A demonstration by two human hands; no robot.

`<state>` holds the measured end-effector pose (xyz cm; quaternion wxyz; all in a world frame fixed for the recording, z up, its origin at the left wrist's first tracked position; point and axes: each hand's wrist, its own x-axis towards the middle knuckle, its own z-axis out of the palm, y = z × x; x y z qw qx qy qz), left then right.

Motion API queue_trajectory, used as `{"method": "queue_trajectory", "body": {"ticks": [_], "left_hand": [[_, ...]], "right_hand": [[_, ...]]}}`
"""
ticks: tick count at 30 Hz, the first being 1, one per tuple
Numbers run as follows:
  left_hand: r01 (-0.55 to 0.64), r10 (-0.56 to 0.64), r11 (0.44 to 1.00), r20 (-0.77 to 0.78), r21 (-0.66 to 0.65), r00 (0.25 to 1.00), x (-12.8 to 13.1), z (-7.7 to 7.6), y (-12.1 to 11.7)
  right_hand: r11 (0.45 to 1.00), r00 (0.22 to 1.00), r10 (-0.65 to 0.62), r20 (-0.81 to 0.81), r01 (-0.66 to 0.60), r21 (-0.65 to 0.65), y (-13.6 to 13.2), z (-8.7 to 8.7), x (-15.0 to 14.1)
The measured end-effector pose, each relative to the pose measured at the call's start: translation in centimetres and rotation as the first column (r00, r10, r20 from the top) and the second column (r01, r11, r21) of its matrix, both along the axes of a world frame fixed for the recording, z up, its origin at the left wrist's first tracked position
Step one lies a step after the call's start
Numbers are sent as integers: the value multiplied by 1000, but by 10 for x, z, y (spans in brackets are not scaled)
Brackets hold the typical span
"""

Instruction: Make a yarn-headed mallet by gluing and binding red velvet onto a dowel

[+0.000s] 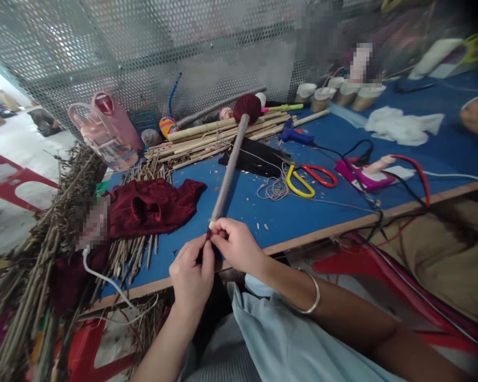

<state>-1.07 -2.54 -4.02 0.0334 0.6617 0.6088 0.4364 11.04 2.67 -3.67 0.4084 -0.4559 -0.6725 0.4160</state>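
Note:
At the table's front edge my left hand [191, 268] and my right hand [239, 245] meet, fingertips pinched together. A small dark bit shows between them, too small to name. Just beyond the fingers is the pale near end of a grey-wrapped stick [231, 168]. The stick slants away across the table, with a dark red ball [247, 108] at its far end. To the left lies crumpled dark red velvet cloth [159, 207]. Yellow-and-red-handled scissors [301, 180] and tangled grey cord [276, 187] lie to the right of the stick.
Bare sticks [201, 143] lie at the back beside a black piece [258, 159]. A blue glue gun [297, 133], a magenta box with cables [362, 174], white tissue [402, 124] and several cups [322, 98] are rightward. Dried stalks [35, 249] and a pink bottle [119, 122] stand left.

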Motion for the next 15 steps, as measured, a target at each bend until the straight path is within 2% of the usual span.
{"method": "queue_trajectory", "body": {"ticks": [3,5,8,10,12,14,15], "left_hand": [[38,-40,999,-43,-37,998,1,-3,0],[38,-39,997,-21,-70,999,-1,-4,1],[-3,11,990,60,-140,998,-5,-4,3],[-19,38,981,97,-191,995,-8,-2,4],[-12,35,976,98,-219,995,-11,-2,3],[-9,25,976,70,-216,997,-13,-5,3],[-17,29,978,53,-209,998,-14,-7,3]], "right_hand": [[995,999,-17,-48,12,-94,4,-1,-2],[978,989,13,-150,-44,-205,5,1,1],[954,953,13,-303,-103,-280,9,12,22],[984,958,-51,-282,-1,-180,21,22,52],[981,969,-188,-162,194,22,42,30,92],[899,926,-377,10,363,246,72,38,138],[841,868,-482,120,420,341,89,42,162]]}}
